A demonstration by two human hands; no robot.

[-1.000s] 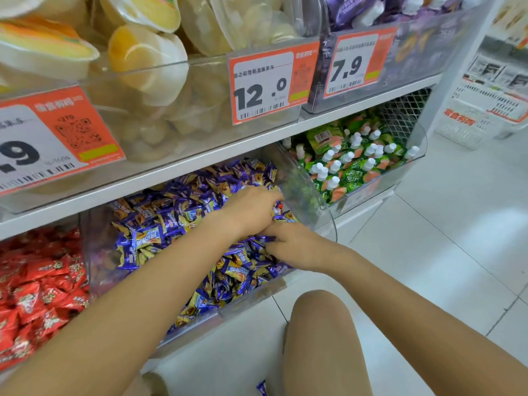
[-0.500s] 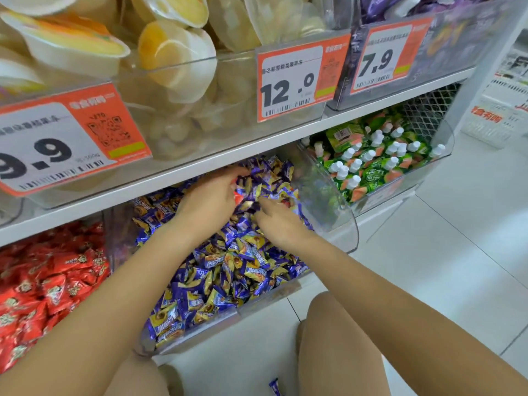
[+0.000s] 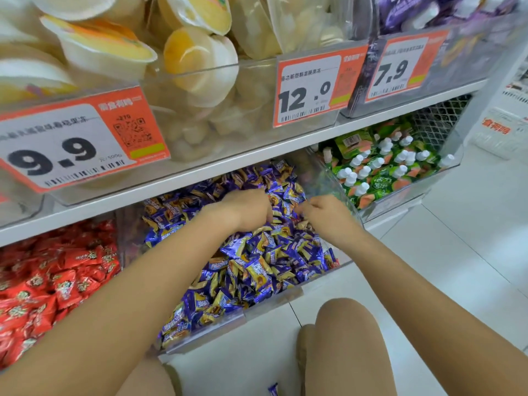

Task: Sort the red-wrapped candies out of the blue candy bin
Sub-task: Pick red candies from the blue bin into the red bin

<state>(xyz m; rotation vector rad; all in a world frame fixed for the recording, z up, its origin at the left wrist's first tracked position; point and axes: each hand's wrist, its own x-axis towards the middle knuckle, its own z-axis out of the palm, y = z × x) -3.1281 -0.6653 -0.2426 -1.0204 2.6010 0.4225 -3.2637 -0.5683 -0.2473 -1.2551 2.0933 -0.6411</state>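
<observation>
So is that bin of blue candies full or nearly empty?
Fairly full: blue candies are heaped across the clear bin, up to its front wall.

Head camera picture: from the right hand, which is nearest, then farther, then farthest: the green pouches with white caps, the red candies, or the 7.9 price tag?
From the right hand:
1. Green pouches with white caps, in the bin just to its right.
2. Orange-and-white 7.9 price tag, up on the shelf above.
3. Red-wrapped candies, far left bin.
</observation>
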